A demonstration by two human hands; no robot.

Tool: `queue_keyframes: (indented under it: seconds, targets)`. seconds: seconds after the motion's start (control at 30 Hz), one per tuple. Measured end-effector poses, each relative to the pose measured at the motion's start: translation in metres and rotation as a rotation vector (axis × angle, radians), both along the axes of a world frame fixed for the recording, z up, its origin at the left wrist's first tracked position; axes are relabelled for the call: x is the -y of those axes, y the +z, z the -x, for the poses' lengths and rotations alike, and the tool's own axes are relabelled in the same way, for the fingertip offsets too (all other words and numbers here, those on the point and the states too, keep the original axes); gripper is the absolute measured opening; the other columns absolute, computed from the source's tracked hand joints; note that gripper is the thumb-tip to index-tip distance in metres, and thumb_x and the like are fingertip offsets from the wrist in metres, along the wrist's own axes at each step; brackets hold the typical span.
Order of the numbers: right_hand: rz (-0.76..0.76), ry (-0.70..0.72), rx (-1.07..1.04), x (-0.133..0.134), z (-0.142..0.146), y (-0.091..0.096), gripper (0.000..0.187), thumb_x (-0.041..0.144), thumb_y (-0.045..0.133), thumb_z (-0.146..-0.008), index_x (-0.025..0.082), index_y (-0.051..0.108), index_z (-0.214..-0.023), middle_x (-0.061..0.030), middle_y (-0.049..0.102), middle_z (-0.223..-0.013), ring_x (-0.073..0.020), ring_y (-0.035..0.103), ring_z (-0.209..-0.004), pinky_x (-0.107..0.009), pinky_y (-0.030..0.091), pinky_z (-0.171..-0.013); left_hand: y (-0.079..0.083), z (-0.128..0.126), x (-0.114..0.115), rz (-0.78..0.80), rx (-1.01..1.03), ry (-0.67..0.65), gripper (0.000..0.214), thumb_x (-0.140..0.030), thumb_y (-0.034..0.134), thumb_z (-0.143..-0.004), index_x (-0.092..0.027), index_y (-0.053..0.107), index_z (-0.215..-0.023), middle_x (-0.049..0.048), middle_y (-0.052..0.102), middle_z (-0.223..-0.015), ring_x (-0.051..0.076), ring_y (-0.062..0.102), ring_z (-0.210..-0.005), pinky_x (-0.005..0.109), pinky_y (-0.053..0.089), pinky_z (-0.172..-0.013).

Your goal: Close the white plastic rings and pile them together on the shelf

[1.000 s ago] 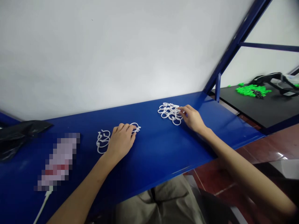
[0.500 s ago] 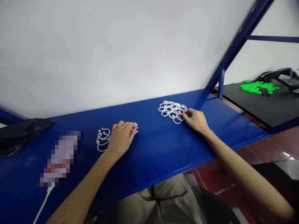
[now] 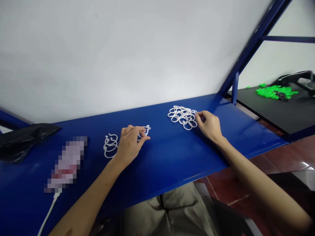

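Wall: pale grey-white point(image 3: 137, 55), fills the upper frame.
Tabletop: glossy blue point(image 3: 162, 157), runs from the lower left across to the right; carries the white rings.
Frame post: blue metal point(image 3: 253, 46), slants up towards the upper right corner.
Side table: black point(image 3: 268, 109), right edge of the frame.
Trousers: olive-grey point(image 3: 182, 209), bottom centre, below the tabletop's near edge.
Black plastic: crumpled sheet or bag point(image 3: 22, 141), left edge of the frame.
Masked item: pale lilac with some red point(image 3: 67, 162), pixelated, lower left; white cable point(image 3: 49, 211) at its lower end.
Left hand: point(image 3: 130, 142), just left of centre, palm down; thumb and index tips a little apart, white loops at the fingertips. Cannot tell whether it grips them.
Right hand: point(image 3: 208, 124), right of centre, fingers curled, thumb and index tips close together at the ring pile's right edge. Cannot tell whether a ring is pinched. Hands well apart from each other.
Green heap: small bright pieces point(image 3: 273, 91) on the side table, dark bits beside them.
Ring pile: white, overlapping point(image 3: 182, 116), right of centre, far part of the tabletop.
Ring group: fewer white rings point(image 3: 112, 145), just left of the left hand.
White loops: point(image 3: 148, 130), smallest lot, partly hidden by the left fingers.
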State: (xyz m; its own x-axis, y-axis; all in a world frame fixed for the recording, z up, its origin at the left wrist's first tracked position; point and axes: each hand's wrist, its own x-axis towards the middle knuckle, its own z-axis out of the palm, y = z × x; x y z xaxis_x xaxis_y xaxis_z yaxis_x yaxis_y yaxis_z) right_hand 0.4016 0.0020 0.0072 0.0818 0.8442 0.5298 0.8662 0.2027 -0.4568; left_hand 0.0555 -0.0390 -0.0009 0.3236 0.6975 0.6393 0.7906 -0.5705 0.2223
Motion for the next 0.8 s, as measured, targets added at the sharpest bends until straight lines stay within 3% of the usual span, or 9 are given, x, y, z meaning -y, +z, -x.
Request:
queue_keyframes:
  seconds: [0.1, 0.23, 0.33, 0.43, 0.53, 0.73, 0.8]
  targets:
    - [-0.029, 0.226, 0.034, 0.008, 0.028, 0.011, 0.024, 0.035, 0.052, -0.098, 0.019, 0.069, -0.093, -0.0069, 0.071, -0.087, -0.0177, 0.061, -0.071, -0.030, 0.044, -0.068, 0.000, -0.003, 0.002, -0.059, 0.025, -0.052, 0.030, -0.023, 0.076, -0.087, -0.024, 0.053, -0.106, -0.0036, 0.069, -0.082, 0.020, 0.062, -0.082, 0.035, 0.041, -0.082]
    - [0.187, 0.683, 0.094, 0.015, 0.085, 0.022, 0.026, 0.038, 0.051, -0.101, 0.020, 0.069, -0.097, -0.0057, 0.072, -0.094, -0.0174, 0.064, -0.080, -0.030, 0.046, -0.075, 0.000, -0.006, 0.006, -0.109, 0.022, -0.091, 0.027, -0.026, 0.075, -0.088, -0.024, 0.053, -0.104, -0.0042, 0.067, -0.079, 0.019, 0.061, -0.079, 0.034, 0.042, -0.081]
    - [0.317, 0.875, 0.003, 0.015, 0.123, 0.021, 0.027, 0.041, 0.057, -0.099, 0.018, 0.069, -0.089, -0.0032, 0.070, -0.086, -0.0145, 0.062, -0.075, -0.027, 0.044, -0.070, -0.003, -0.007, 0.008, -0.139, -0.002, -0.114, 0.022, -0.027, 0.073, -0.090, -0.024, 0.053, -0.098, -0.0027, 0.066, -0.081, 0.019, 0.060, -0.078, 0.033, 0.043, -0.079]
    - [0.397, 0.901, -0.167, 0.017, 0.142, 0.013, 0.026, 0.040, 0.061, -0.096, 0.017, 0.066, -0.083, 0.0000, 0.067, -0.077, -0.0112, 0.056, -0.066, -0.024, 0.041, -0.063, -0.007, -0.009, 0.008, -0.136, -0.027, -0.134, 0.018, -0.028, 0.070, -0.092, -0.023, 0.053, -0.097, -0.0001, 0.065, -0.083, 0.020, 0.058, -0.080, 0.033, 0.044, -0.076]
    - [0.423, 0.854, -0.236, 0.020, 0.140, 0.007, 0.022, 0.035, 0.058, -0.098, 0.017, 0.064, -0.086, 0.0014, 0.065, -0.073, -0.0104, 0.054, -0.062, -0.023, 0.040, -0.060, -0.007, -0.012, 0.009, -0.103, -0.017, -0.168, 0.020, -0.032, 0.068, -0.093, -0.022, 0.053, -0.103, 0.0008, 0.064, -0.083, 0.020, 0.058, -0.082, 0.034, 0.047, -0.078]
    - [0.234, 0.813, -0.025, 0.025, 0.124, 0.003, 0.018, 0.030, 0.049, -0.102, 0.018, 0.060, -0.096, -0.0032, 0.067, -0.086, -0.0145, 0.061, -0.074, -0.026, 0.044, -0.069, 0.004, -0.017, 0.013, -0.147, 0.061, -0.069, 0.029, -0.027, 0.059, -0.098, -0.021, 0.056, -0.126, 0.0067, 0.064, -0.102, 0.021, 0.060, -0.093, 0.036, 0.051, -0.087]
    - [0.206, 0.827, 0.030, 0.026, 0.122, 0.002, 0.019, 0.031, 0.047, -0.104, 0.018, 0.061, -0.097, -0.0050, 0.068, -0.091, -0.0162, 0.063, -0.079, -0.027, 0.046, -0.072, 0.007, -0.016, 0.012, -0.097, 0.064, -0.099, 0.027, -0.027, 0.057, -0.099, -0.022, 0.060, -0.126, 0.0053, 0.064, -0.099, 0.019, 0.061, -0.092, 0.035, 0.051, -0.087]
